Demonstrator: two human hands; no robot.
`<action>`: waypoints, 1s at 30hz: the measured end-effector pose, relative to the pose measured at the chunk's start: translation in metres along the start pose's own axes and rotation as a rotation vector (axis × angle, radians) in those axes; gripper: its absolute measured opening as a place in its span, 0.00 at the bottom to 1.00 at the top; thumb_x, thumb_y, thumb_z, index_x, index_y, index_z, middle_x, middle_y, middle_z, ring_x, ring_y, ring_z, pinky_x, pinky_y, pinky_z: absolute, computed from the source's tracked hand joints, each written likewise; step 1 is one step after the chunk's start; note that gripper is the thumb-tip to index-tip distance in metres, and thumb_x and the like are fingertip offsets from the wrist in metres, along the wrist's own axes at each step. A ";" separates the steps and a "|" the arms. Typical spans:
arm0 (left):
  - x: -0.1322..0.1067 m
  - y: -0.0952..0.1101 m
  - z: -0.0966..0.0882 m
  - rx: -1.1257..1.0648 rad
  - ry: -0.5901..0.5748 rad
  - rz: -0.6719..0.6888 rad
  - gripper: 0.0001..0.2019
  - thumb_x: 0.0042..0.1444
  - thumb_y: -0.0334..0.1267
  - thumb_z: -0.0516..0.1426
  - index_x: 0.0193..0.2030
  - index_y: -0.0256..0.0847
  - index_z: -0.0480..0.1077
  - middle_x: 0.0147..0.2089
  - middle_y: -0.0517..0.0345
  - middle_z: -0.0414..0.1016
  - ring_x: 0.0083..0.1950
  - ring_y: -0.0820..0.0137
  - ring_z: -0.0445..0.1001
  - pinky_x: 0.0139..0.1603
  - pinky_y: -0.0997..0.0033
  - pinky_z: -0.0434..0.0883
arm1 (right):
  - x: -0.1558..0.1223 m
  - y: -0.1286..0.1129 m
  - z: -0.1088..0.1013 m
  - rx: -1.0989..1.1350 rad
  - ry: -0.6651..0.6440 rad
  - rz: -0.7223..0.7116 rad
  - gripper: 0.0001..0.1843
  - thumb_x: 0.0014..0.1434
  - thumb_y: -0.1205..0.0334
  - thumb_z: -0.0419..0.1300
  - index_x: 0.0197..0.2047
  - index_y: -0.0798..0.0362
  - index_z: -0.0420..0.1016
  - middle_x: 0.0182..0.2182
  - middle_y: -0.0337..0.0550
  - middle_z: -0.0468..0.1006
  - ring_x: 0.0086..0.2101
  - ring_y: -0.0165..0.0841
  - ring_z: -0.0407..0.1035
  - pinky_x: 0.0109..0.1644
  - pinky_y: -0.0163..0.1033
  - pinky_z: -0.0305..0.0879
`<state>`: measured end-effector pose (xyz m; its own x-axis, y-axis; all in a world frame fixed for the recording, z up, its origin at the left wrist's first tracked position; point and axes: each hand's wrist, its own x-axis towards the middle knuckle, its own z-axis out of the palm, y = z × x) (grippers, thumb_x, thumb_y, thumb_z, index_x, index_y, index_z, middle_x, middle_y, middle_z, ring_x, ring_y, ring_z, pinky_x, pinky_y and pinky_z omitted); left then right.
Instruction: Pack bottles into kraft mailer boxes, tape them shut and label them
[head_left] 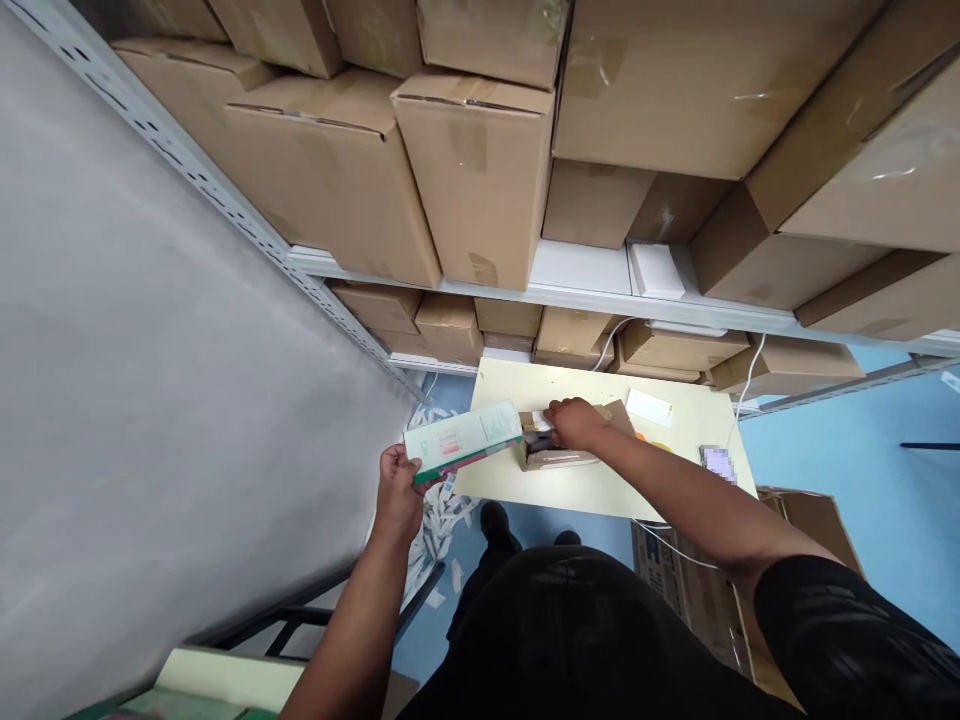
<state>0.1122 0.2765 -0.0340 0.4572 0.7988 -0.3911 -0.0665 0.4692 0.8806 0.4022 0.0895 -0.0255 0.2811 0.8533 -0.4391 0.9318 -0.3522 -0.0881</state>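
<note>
My left hand [398,487] is closed around the near end of a long white-and-green carton [463,441], holding it level above the left edge of a small cream table [585,485]. My right hand [574,421] reaches forward with fingers curled on something white at the open end of a small brown cardboard box [559,455] lying on the table. What the fingers grip is too small to name. The carton's far end almost touches that brown box.
Metal shelving [600,290] stacked with cardboard boxes [480,170] fills the space ahead. A white card [649,407] and a cable [746,385] lie on the table. Paper scraps [442,520] litter the blue floor; an open box [795,540] stands right. A grey wall [150,400] is left.
</note>
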 end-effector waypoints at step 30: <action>0.018 -0.057 0.143 0.452 -0.399 -0.208 0.22 0.45 0.39 0.66 0.44 0.45 0.61 0.53 0.53 0.72 0.42 0.67 0.75 0.35 0.67 0.77 | 0.027 0.044 0.000 0.730 0.061 0.229 0.11 0.58 0.64 0.65 0.44 0.48 0.86 0.41 0.39 0.86 0.43 0.35 0.77 0.47 0.33 0.69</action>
<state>0.2511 0.2105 -0.0532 0.7215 0.4653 -0.5128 0.4001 0.3243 0.8572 0.4508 0.0968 -0.0417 0.4810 0.7404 -0.4695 0.4662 -0.6695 -0.5783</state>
